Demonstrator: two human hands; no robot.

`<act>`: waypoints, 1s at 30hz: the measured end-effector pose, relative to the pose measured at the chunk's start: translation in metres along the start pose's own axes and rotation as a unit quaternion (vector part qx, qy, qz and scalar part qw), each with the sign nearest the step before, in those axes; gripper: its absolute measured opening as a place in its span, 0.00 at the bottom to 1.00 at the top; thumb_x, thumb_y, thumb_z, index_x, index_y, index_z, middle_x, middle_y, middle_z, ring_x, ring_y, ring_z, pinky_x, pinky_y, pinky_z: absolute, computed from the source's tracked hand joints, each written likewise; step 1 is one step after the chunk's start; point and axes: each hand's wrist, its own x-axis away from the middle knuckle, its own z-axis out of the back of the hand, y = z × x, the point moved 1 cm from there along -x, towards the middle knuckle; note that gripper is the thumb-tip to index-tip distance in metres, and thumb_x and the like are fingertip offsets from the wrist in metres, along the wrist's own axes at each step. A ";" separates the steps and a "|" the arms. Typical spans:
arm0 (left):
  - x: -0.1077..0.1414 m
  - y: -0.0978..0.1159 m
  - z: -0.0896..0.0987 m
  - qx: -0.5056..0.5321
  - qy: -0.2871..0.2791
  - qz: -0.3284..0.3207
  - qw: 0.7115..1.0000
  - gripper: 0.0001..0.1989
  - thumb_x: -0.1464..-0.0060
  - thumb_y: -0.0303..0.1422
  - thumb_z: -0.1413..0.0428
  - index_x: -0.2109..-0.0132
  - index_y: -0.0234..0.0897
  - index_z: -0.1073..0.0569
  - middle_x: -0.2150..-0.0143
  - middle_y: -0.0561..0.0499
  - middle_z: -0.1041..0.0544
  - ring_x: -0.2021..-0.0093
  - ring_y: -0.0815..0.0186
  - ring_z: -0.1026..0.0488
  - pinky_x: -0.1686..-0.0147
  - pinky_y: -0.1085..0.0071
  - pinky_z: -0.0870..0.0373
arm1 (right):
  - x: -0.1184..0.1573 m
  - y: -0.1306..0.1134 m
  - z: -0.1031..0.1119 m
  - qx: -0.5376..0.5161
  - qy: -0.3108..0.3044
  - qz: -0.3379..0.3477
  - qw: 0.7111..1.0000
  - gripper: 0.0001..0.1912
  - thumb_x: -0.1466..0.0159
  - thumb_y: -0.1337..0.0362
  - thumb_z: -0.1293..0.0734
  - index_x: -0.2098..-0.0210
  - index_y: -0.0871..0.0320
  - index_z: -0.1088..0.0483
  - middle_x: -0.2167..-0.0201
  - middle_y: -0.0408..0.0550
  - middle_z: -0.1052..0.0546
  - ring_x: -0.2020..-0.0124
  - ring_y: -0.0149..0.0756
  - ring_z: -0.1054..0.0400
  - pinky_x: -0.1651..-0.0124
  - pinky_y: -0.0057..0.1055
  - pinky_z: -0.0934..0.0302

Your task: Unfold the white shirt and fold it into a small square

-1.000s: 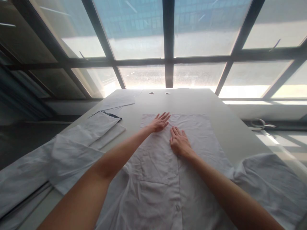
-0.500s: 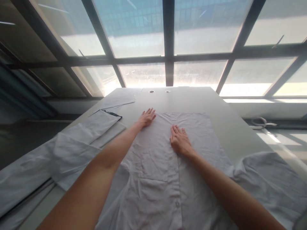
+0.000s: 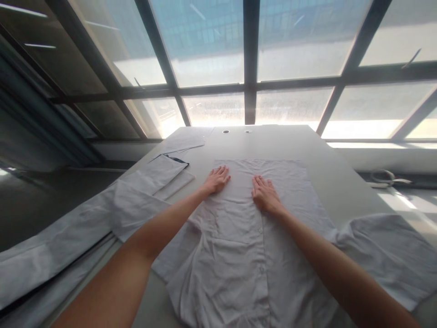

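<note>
A white button-up shirt (image 3: 239, 269) lies spread over the table, its button placket running down the middle and a chest pocket showing left of it. My left hand (image 3: 217, 179) rests flat near the shirt's upper left edge, fingers extended. On the upper middle, beside the placket, lies my right hand (image 3: 264, 193), palm down with its fingers stretched out. Neither hand grips anything. Wrinkles run across the fabric below both hands, and a sleeve (image 3: 382, 250) spreads out at the right.
Folded white garments (image 3: 136, 196) are piled along the left side of the white table (image 3: 266, 143). White sheets (image 3: 184, 139) lie at the far left corner. Large framed windows (image 3: 250, 64) stand behind the table, and a coiled cable (image 3: 384, 176) is beyond its right edge.
My left hand has slid down toward me on the shirt, and the fabric at its lower left has bunched. The right hand stays nearly in place. The view has turned slightly left.
</note>
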 end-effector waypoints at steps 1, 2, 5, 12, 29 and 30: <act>0.000 -0.011 0.006 -0.009 -0.008 0.021 1.000 0.32 0.26 0.44 0.66 0.23 0.37 0.52 0.20 0.42 0.57 0.21 0.54 0.60 0.27 0.45 0.58 | 0.000 0.000 -0.001 -0.001 0.000 0.000 1.000 0.32 0.27 0.63 0.49 0.25 0.64 0.47 0.23 0.55 0.49 0.23 0.42 0.58 0.24 0.50 0.64; 0.003 -0.017 0.012 -0.018 -0.015 0.034 0.999 0.31 0.26 0.43 0.66 0.23 0.36 0.52 0.20 0.41 0.56 0.21 0.53 0.59 0.27 0.43 0.59 | 0.000 0.000 -0.001 -0.002 0.000 0.000 1.000 0.32 0.27 0.63 0.49 0.25 0.64 0.47 0.23 0.55 0.49 0.23 0.42 0.58 0.24 0.50 0.64; 0.022 -0.001 0.017 -0.038 -0.011 0.030 0.999 0.30 0.26 0.42 0.65 0.24 0.36 0.49 0.21 0.39 0.52 0.21 0.53 0.58 0.27 0.41 0.63 | -0.001 0.000 -0.002 -0.016 0.003 -0.003 1.000 0.32 0.27 0.63 0.49 0.25 0.65 0.47 0.24 0.55 0.49 0.23 0.42 0.57 0.24 0.50 0.65; 0.121 0.123 -0.030 0.007 0.022 -0.101 0.995 0.36 0.28 0.49 0.66 0.23 0.33 0.49 0.21 0.38 0.51 0.22 0.51 0.57 0.26 0.45 0.57 | 0.002 0.002 0.015 -0.114 0.078 -0.039 0.990 0.34 0.29 0.65 0.48 0.25 0.69 0.49 0.25 0.57 0.43 0.27 0.38 0.47 0.26 0.34 0.55; 0.147 0.124 -0.029 0.016 0.060 -0.063 0.996 0.32 0.27 0.46 0.63 0.24 0.37 0.46 0.21 0.42 0.49 0.22 0.49 0.54 0.27 0.45 0.54 | 0.106 0.088 0.023 0.019 -0.004 -0.195 0.981 0.34 0.24 0.54 0.49 0.25 0.65 0.49 0.23 0.60 0.50 0.23 0.45 0.59 0.25 0.48 0.63; 0.147 0.117 -0.029 0.013 0.065 -0.047 0.997 0.32 0.27 0.46 0.63 0.24 0.38 0.45 0.22 0.42 0.49 0.22 0.49 0.53 0.27 0.44 0.54 | 0.105 0.096 0.024 0.023 -0.001 -0.201 0.979 0.34 0.24 0.54 0.50 0.25 0.65 0.49 0.23 0.60 0.50 0.23 0.45 0.59 0.25 0.48 0.63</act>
